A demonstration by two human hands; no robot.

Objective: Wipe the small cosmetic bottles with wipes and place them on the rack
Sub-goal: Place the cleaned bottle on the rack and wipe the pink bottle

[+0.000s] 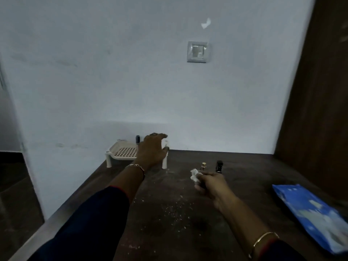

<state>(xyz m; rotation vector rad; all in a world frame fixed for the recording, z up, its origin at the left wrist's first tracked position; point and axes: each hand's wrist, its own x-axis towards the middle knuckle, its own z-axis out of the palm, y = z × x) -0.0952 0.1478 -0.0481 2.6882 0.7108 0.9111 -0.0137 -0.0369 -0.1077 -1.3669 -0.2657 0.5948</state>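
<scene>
A dark bottle (137, 139) stands at the back of the rack (120, 152). A gold-capped bottle (203, 165) and a black bottle (219, 165) stand on the table (188, 223). The left hand (151, 149) arches over the rack's right corner; I cannot tell whether it holds anything. The right hand (211, 185) clutches a crumpled wipe (194, 175). Best to release gently, keeping bottles upright.

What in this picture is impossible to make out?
- Head view: the left hand covers the right part of the rack; whether it grips a bottle is hidden.
- Labels on the gold-capped bottle, the black bottle and the dark bottle on the rack: too small and dim.
- The blue pack: cut off by the right edge, print blurred.
- The wipe: mostly hidden inside the right hand.
</scene>
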